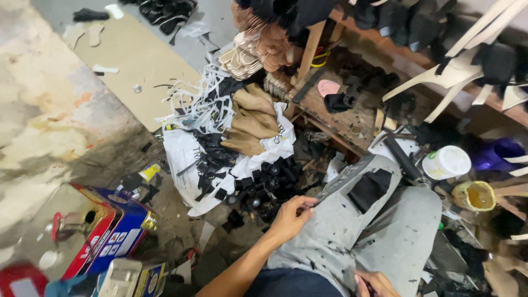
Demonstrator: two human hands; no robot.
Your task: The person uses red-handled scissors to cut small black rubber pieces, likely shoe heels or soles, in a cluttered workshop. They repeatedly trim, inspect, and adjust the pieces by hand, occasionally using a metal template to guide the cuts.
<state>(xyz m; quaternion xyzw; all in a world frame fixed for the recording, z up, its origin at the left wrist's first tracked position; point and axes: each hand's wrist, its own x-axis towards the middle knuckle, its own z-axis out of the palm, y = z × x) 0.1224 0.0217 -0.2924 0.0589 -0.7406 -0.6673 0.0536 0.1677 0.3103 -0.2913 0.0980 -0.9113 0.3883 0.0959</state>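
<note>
Fingers pinch flat grey sole.

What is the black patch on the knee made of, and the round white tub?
The black patch looks like matte fabric or thin leather: flat, dull, no shine. The round white tub looks like smooth plastic, with a slightly glossy lid. The left hand rests nearby on the grey trousers.

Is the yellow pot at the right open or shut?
Open. The yellow pot has no lid; yellowish glue-like content shows inside.

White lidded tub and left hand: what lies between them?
In the head view, the grey trouser knee with a black patch lies between the tub and the left hand.
</note>
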